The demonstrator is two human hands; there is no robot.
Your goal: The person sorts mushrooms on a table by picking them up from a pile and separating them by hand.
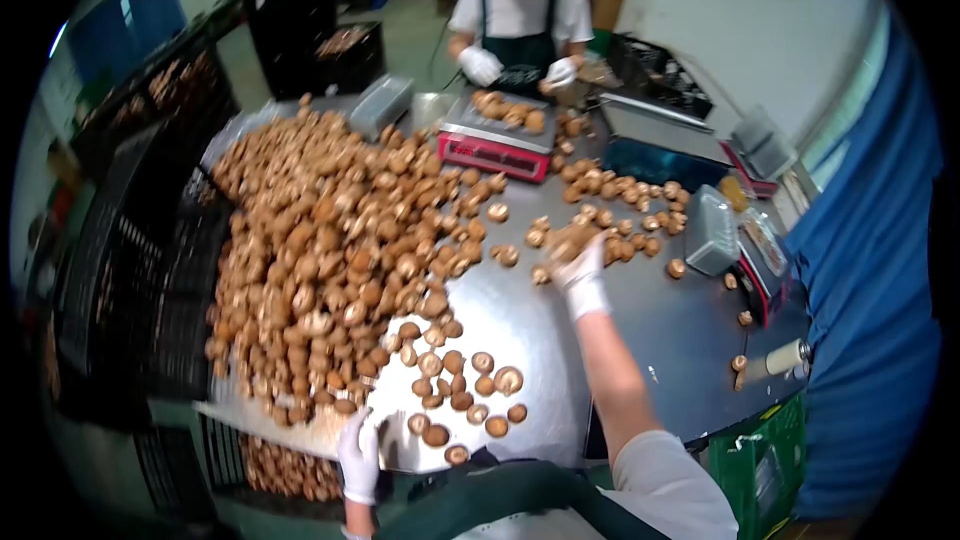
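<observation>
My right hand [582,275], in a white glove, stretches over the middle of the metal table [520,340]. Brown mushrooms [572,240], smeared by motion, are at its fingers and seem to be held there. Loose mushrooms [620,190] lie just beyond it. Down at the near edge, my left hand [358,455], also gloved, is beside the large mushroom pile [320,260]. Its thumb stands apart from the fingers, and no mushroom shows in it. Between my hands, several separate mushrooms [460,385] are scattered on the metal.
A red scale [495,145] holding mushrooms stands before a gloved co-worker [520,30]. Clear plastic boxes [712,230] and another scale [765,280] line the right side, near a blue curtain [875,290]. Black crates [180,300] stand left; a green crate [760,470] is low right.
</observation>
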